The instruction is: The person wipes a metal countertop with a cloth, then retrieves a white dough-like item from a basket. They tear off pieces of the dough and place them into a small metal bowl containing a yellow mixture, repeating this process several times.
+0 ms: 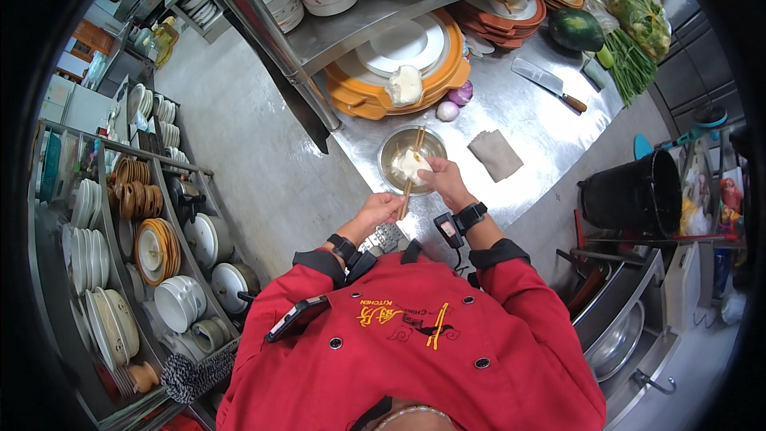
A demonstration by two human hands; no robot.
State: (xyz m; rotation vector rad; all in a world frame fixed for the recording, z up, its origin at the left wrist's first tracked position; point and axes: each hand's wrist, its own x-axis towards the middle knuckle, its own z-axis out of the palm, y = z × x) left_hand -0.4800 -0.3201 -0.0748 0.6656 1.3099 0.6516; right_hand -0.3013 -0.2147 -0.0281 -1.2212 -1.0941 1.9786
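Note:
My left hand pinches the near ends of a pair of wooden chopsticks. Their far ends reach across a round stainless steel bowl on the metal counter. Over that bowl, my right hand grips a soft white lump, perhaps dough or bun, with a yellow-brown smear on top. The lump covers the middle of the chopsticks, and whether they touch it I cannot tell. Some white matter shows in the bowl beneath. A similar white piece rests on the rim of the stacked orange-rimmed plates beyond.
Two purple onions lie beside the plates. A folded grey cloth is right of the bowl. Farther right lie a cleaver, a dark green melon and green stalks. A shelf post rises at left; a black bin stands right.

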